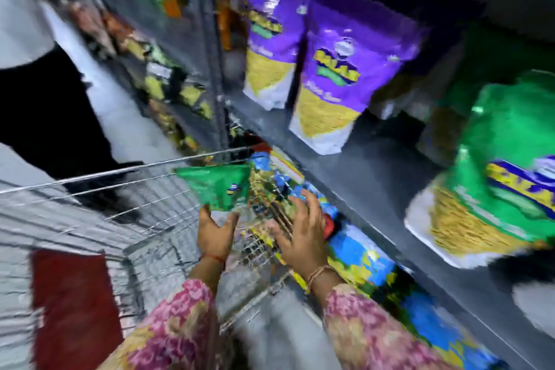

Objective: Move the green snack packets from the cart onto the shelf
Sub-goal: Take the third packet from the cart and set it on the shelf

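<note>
My left hand [216, 230] pinches the lower edge of one green snack packet [217, 186], thumb on one side and fingers on the other, so the packet stands up just above it, over the wire cart [126, 219]. My right hand [300, 227] is spread, fingers apart and holding nothing, just right of the left hand and low over the cart's far corner, close to the blue packets [357, 252] on the lower shelf.

The shelf [369, 171] I am filling runs above and to the right of both hands. To do this step well, I would bring the right hand under the packet's free end before lifting, because a thin edge pinch lets a soft pouch flop and slip. Then I would carry it up and right, clear of the cart rim, and stand it upright beside the green packet [492, 189] already there, face outward, not leaning on the purple ones.

Counts, as far as the blur allows: one green packet in hand, one large green packet clear on the shelf with more green behind it that I cannot separate, and two purple packets [327, 81] standing further left on the same shelf. Whether more green packets lie in the cart, I cannot tell.
</note>
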Demonstrator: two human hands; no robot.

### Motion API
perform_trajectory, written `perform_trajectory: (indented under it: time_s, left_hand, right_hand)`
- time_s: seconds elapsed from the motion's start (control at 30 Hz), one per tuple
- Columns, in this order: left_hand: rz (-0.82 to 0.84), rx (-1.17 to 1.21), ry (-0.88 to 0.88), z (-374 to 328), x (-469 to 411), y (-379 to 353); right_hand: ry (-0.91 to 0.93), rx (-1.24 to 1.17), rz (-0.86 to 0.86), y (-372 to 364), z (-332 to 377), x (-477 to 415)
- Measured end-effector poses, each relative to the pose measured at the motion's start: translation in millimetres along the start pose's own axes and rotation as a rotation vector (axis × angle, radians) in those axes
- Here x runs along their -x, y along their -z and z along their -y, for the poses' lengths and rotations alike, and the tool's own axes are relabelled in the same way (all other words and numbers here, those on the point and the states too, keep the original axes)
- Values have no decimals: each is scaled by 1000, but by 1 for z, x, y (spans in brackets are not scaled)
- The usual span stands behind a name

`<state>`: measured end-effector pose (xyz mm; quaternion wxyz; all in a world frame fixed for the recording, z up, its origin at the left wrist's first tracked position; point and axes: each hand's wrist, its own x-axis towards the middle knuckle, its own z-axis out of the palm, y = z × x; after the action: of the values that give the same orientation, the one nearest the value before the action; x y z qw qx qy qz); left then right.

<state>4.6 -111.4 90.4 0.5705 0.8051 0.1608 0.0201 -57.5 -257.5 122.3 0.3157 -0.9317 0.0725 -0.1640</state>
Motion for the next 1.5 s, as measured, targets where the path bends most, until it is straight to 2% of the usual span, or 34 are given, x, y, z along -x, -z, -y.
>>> perform_trajectory:
  time_s: [0.13, 0.3, 0.43, 0.53, 0.67, 0.83, 0.93, 1.0, 1.13, 1.2, 1.27, 1.37, 1.5]
  left_hand:
    - [77, -28, 196, 54, -50, 30]
    - [288, -249, 306, 94, -95, 35]
    - [337, -207, 292, 106, -125, 14]
    - [332, -116, 391, 134, -155, -11]
    - [338, -17, 493, 169, -185, -41]
    - [417, -20, 440, 184, -196, -59]
    - [379, -18, 357, 170, -186, -49]
    - [384, 3, 309, 156, -172, -33]
    - [416, 31, 320, 122, -141, 5]
    - [369, 73, 303, 103, -127, 15]
    - [366, 81, 272, 87, -114, 22]
    - [384, 72, 165, 63, -97, 31]
    - [475, 35, -9, 27, -69, 37]
  right_hand:
    - [-73, -12, 272, -63, -8, -37]
    - [-231, 3, 597, -113, -40, -68]
    - [-314, -1, 759, -146, -66, -91]
    - [-418, -52, 831, -187, -92, -104]
    - [-516, -123, 773, -239, -120, -116]
    - [-593, -379, 709, -269, -121, -124]
    - [-598, -428, 694, -260, -107, -124]
    - [-621, -486, 766, -244, -99, -123]
    - [-644, -566, 846, -203, -76, -107]
    - [-639, -646, 789, -183, -60, -96]
    - [-657, -750, 661, -161, -44, -80]
    - [-639, -829, 424, -132, -26, -57]
    - [-608, -856, 196, -85, -5, -29]
